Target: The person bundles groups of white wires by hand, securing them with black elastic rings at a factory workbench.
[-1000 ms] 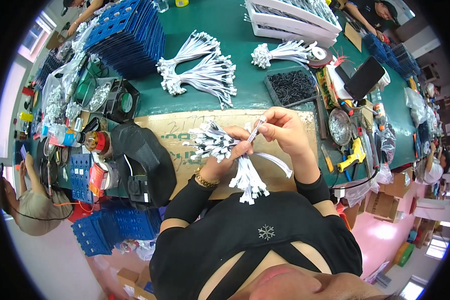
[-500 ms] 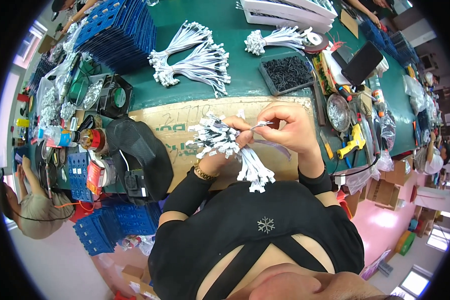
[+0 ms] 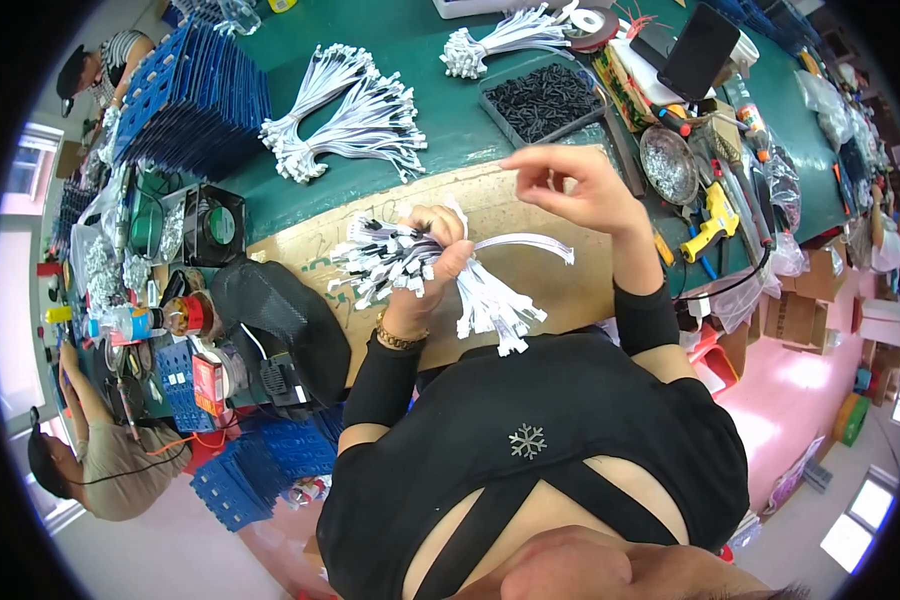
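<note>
My left hand is closed around a thick bundle of short white cables. White and black connectors fan out on the left of that fist, and more white ends hang below it. A single flat white cable juts out to the right from the grip, its end free. Up and to the right, over the back edge of the cardboard sheet, is my right hand. Its index finger stretches left, the other fingers are loosely bent, and nothing shows between them. A tray of small black parts lies just beyond it.
Further bundles of white cables lie on the green table. Blue plastic trays stack at the back left, near a small fan. To the right are a metal bowl, a yellow glue gun and a phone.
My right hand has let go of the cable end and moved up, its pinch loosened. My left hand still grips the bundle. The whole view has shifted and turned slightly.
</note>
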The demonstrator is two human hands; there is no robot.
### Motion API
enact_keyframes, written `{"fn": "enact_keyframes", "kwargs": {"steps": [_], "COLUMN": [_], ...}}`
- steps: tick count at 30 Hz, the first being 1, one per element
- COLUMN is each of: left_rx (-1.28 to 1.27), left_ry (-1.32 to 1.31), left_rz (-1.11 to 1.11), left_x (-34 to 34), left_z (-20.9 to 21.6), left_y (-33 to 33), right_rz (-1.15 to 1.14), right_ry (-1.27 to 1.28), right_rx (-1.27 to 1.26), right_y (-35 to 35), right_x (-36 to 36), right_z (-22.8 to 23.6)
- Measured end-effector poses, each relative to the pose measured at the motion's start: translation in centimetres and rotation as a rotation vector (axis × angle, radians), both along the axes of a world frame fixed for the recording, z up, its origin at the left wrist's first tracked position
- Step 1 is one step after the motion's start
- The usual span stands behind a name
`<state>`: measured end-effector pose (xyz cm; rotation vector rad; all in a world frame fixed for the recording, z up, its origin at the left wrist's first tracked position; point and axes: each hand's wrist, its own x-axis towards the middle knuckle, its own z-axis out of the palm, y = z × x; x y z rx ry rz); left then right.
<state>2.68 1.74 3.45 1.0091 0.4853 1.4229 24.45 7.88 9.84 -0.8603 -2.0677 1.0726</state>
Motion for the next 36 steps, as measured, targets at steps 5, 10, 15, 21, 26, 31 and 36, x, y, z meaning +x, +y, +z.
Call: {"fn": "enact_keyframes", "kwargs": {"steps": [5, 10, 15, 21, 26, 31, 36], "left_rx": [0.005, -0.044, -0.147, -0.231, -0.273, -0.255, -0.240], "left_ry": [-0.033, 0.043, 0.136, 0.297, 0.279, 0.230, 0.330], "left_rz": [0.014, -0.010, 0.026, 0.057, 0.027, 0.074, 0.181], "left_x": [-0.2, 0.4, -0.3, -1.1, -1.1, -0.9, -0.3], "left_z": [-0.3, 0.2, 0.5, 1.3, 1.6, 0.4, 0.7], "left_y": [0.5, 0.1, 0.5, -0.4, -1.0, -0.7, -0.9], "right_rz": [0.288, 0.073, -0.109, -0.014, 0.212, 0.126, -0.008], "right_ry": [0.139, 0.374, 0.362, 0.280, 0.494, 0.732, 1.048], "right_rx": [0.199, 0.136, -0.028, 0.001, -0.508, -0.663, -0.885], "right_y": [-0.9, -1.5, -1.2, -0.8, -0.3, -1.5, -2.5], "right_x": [0.9, -2.5, -5.6, -6.4, -6.3, -7.5, -8.1], "right_z": [-2.9, -2.7, -1.3, -0.1, -1.9, -3.6, -5.5]}}
